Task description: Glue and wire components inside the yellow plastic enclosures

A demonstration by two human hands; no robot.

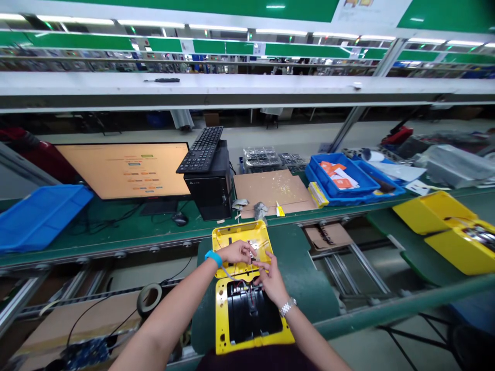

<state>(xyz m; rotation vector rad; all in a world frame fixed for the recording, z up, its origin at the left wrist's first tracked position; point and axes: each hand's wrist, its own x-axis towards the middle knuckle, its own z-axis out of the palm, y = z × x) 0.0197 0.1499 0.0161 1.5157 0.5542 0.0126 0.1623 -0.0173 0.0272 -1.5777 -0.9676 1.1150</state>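
Observation:
A yellow plastic casing lies opened into two halves on a green board in front of me. Its far half is a shallow shell with small parts and wires inside. The near half holds a black panel, and a pale cable runs between the two. Above the far half, my left hand has thumb and fingertips pinched together. My right hand reaches in from the right over the seam, its fingers bent toward the left fingertips. Whatever small piece sits between the fingers, perhaps a wire end, is too small to make out.
Behind the casing stand a black computer tower with a keyboard on top, and a monitor. Blue trays and cardboard lie at the back. Another opened yellow casing is at right; a tape roll at lower left.

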